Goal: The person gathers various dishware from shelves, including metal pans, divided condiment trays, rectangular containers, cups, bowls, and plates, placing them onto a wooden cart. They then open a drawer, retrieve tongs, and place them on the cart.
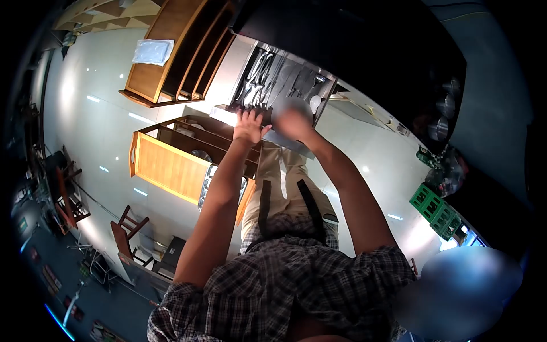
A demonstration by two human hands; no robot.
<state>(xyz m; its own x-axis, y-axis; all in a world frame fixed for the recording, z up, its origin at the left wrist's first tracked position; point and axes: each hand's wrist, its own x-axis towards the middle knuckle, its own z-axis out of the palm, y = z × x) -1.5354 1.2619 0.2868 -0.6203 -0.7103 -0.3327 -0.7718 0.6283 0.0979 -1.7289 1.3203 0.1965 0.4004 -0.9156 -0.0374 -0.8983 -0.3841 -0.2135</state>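
An open drawer (329,90) holds rows of metal cutlery (261,71), a ladle (318,80) and a white spoon-like utensil (315,103). My left hand (249,126) is at the drawer's near left edge, palm down with fingers spread, close to dark handles or a dark edge I cannot make out. Beside it, my right hand (292,123) is over the near part of the drawer. It is smeared, so its fingers do not show clearly, nor whether it holds anything.
A wooden shelved trolley (154,74) with a pale blue packet (154,52) stands left of the drawer. Nearer is another wooden trolley (171,168) with a metal tray (206,188). Green crates (432,210) are at right. A dark counter (364,51) extends beyond the drawer.
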